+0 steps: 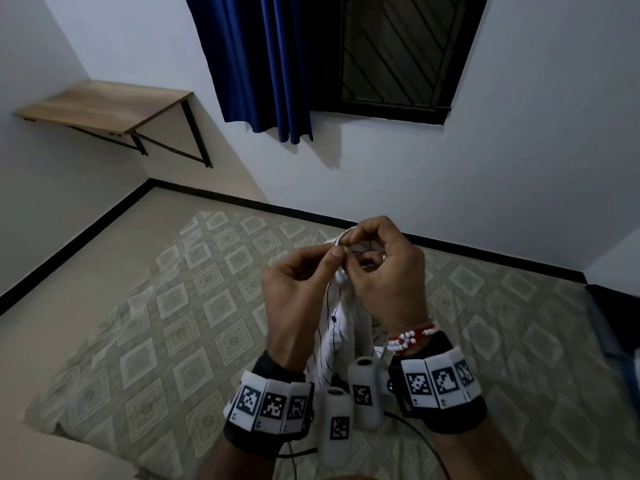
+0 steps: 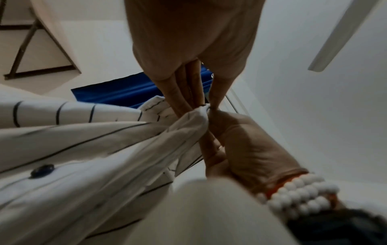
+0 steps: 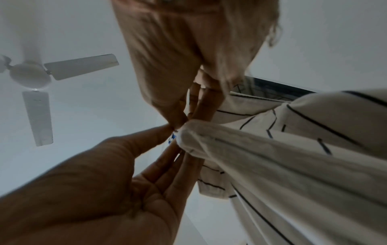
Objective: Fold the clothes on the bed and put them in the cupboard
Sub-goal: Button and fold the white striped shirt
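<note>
A white shirt (image 1: 337,337) with thin dark stripes and dark buttons hangs in the air over the bed (image 1: 173,323). Both hands hold it up by one bunched point at its top. My left hand (image 1: 333,253) pinches the fabric between thumb and fingertips. My right hand (image 1: 347,242), with a red and white bead bracelet on the wrist, pinches the same spot from the other side. In the left wrist view the shirt (image 2: 83,140) trails down left from my left hand (image 2: 204,106), showing a dark button (image 2: 41,170). In the right wrist view the shirt (image 3: 272,157) hangs right of my right hand (image 3: 184,122).
The bed has a beige diamond-patterned sheet and lies low on the floor. A wooden wall shelf (image 1: 104,105) is at the back left. A blue curtain (image 1: 263,64) and a dark window (image 1: 398,53) are straight ahead. A ceiling fan (image 3: 31,76) hangs overhead. A dark object (image 1: 609,323) lies at the right edge.
</note>
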